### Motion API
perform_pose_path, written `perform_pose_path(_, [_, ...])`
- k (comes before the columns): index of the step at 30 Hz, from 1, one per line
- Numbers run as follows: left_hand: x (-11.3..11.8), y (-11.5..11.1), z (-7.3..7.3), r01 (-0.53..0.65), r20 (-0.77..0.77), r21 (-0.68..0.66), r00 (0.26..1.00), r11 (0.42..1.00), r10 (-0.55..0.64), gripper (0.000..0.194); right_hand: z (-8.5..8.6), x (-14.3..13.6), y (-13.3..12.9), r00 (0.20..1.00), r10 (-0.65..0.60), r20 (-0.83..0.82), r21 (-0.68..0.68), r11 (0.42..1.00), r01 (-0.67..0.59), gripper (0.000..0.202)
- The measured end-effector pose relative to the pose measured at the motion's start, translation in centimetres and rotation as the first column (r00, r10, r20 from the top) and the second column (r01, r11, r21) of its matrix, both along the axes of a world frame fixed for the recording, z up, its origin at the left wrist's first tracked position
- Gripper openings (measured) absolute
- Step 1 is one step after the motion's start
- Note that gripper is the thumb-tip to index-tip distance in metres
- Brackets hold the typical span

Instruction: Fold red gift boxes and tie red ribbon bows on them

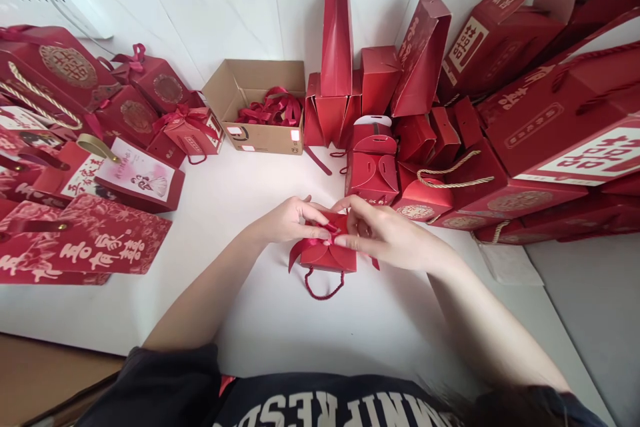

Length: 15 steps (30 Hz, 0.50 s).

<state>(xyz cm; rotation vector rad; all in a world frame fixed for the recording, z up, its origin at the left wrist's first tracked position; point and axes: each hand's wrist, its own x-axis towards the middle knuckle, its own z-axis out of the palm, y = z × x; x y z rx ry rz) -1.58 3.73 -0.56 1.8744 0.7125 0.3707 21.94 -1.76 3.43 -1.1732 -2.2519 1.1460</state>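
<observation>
A small red gift box stands on the white table in front of me, its cord handle hanging toward me. Across its top lies a red satin ribbon, whose tails fall on both sides. My left hand pinches the ribbon from the left, thumb and fingers closed on it. From the right, my right hand grips the ribbon's middle between thumb and fingers. Both hands meet over the box top and partly hide the knot or bow.
A cardboard box with loose red ribbons stands at the back. Finished-looking ribboned boxes and printed red bags crowd the left. Folded red boxes and large gift boxes fill the right, near a tiled wall.
</observation>
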Motion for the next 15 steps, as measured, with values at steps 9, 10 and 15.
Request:
perform_pose_path(9, [0.2,-0.9,0.2,-0.070,-0.006,0.090,0.997,0.993,0.071,0.022,-1.2,-0.6,0.4,0.991,-0.125,-0.044,0.123,0.984,0.129,0.015])
perform_pose_path(10, [0.2,-1.0,0.2,-0.080,-0.002,0.088,0.997,0.993,0.080,0.022,-1.3,-0.7,0.4,0.989,-0.140,-0.057,0.112,0.983,0.146,0.015])
perform_pose_path(15, [0.1,-1.4,0.5,-0.093,-0.006,0.122,0.995,0.988,0.095,0.021,-1.6,-1.2,0.2,0.983,-0.175,-0.062,0.092,0.979,0.180,0.020])
